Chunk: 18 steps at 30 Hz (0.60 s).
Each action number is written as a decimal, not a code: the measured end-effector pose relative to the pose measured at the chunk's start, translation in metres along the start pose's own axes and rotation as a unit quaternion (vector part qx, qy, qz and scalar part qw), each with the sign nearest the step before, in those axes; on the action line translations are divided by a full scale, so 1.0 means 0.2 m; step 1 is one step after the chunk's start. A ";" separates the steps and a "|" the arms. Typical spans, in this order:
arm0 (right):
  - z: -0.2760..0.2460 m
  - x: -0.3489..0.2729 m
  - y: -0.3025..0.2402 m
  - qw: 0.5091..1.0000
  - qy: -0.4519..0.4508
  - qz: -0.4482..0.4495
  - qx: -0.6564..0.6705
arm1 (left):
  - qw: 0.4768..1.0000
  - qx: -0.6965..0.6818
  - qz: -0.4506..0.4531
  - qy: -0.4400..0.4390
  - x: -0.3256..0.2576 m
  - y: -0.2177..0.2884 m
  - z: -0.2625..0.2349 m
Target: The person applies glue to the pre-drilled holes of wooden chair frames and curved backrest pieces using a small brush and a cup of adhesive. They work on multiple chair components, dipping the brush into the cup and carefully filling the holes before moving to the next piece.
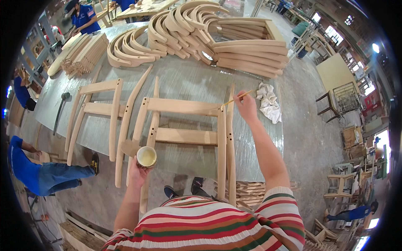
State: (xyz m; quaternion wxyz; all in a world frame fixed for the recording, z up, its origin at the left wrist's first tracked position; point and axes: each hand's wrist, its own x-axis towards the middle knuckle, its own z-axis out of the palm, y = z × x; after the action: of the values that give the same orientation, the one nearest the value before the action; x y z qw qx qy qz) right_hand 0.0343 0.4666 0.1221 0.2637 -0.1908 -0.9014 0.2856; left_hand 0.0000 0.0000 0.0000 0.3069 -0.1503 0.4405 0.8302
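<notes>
- Clock centred on the near chair frame [184,106], 12 pointing away from the worker; frame is pale wood, on the grey table [188,81], two crossrails between its posts
- Left hand [140,170] at 7 to 8 o'clock, fingers wrapped round a cup [147,157] beside the frame's left post; pale yellowish liquid inside
- Right hand [246,106] at 2 to 3, narrow pinch on a thin brush [230,101]; lower tip at the frame's upper right corner, contact I cannot tell
- Crumpled white cloth [268,103] near 2 to 3, just beyond that hand
- Second frame [100,87] at 9, dark-headed mallet [65,96] past it
- Slat bundle [86,53] at 10, heap of curved pieces [178,31] at 12, stacked rails [251,58] at 1
- Co-worker in blue [86,19] at 11, beyond the slats
</notes>
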 end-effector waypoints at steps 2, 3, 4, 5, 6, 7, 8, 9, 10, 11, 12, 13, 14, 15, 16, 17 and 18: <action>0.03 0.00 0.01 1.000 -0.009 0.015 0.018 | 1.000 -0.001 0.005 0.016 0.00 -0.01 0.02; 0.05 0.00 0.03 1.000 -0.011 -0.002 0.002 | 1.000 0.000 0.008 0.016 -0.01 0.00 0.03; 0.07 0.00 0.04 1.000 -0.013 -0.019 -0.015 | 1.000 0.001 0.009 0.016 -0.01 0.01 0.04; 0.08 0.00 0.06 0.999 -0.015 -0.034 -0.033 | 1.000 0.002 0.010 0.015 -0.01 0.02 0.05; 0.08 0.01 0.04 0.997 -0.029 -0.041 -0.054 | 1.000 0.006 0.012 0.014 -0.02 0.02 0.04; 0.07 0.03 0.02 0.995 -0.042 -0.048 -0.075 | 1.000 0.009 0.014 0.012 -0.03 0.01 0.03; 0.07 0.04 0.01 0.992 -0.056 -0.054 -0.097 | 1.000 0.013 0.014 0.010 -0.03 0.00 0.03; 0.07 0.05 0.00 0.993 -0.047 -0.059 -0.096 | 1.000 0.016 0.013 0.014 -0.03 0.01 0.03; 0.07 0.06 0.00 0.993 -0.037 -0.063 -0.096 | 1.000 0.019 0.011 0.017 -0.02 0.01 0.03; 0.07 0.05 -0.01 0.993 -0.027 -0.067 -0.096 | 1.000 0.022 0.009 0.020 -0.02 0.01 0.03; 0.06 0.05 0.00 0.991 -0.029 -0.075 -0.104 | 1.000 0.018 0.010 0.022 -0.02 0.01 0.03; 0.05 0.05 0.00 0.990 -0.030 -0.083 -0.112 | 1.000 0.015 0.011 0.024 -0.02 0.00 0.04; 0.04 0.05 0.00 0.988 -0.031 -0.090 -0.120 | 1.000 0.011 0.012 0.025 -0.01 0.00 0.06; 0.03 0.04 -0.02 0.989 -0.034 -0.086 -0.114 | 0.999 0.014 0.013 0.026 -0.02 0.00 0.05; 0.01 0.03 -0.04 0.990 -0.038 -0.082 -0.108 | 0.999 0.016 0.014 0.029 -0.03 0.00 0.04; -0.01 0.03 -0.07 0.991 -0.044 -0.079 -0.102 | 0.999 0.018 0.015 0.033 -0.04 0.00 0.02; -0.02 0.02 -0.07 0.990 -0.039 -0.081 -0.106 | 0.999 0.021 0.016 0.030 -0.03 0.00 0.02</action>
State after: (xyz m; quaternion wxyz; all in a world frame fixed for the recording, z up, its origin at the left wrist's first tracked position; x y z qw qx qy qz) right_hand 0.0308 0.4602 0.1348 0.2287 -0.1331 -0.9486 0.1738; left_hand 0.0056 0.0011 0.0059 0.2835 -0.1619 0.4688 0.8207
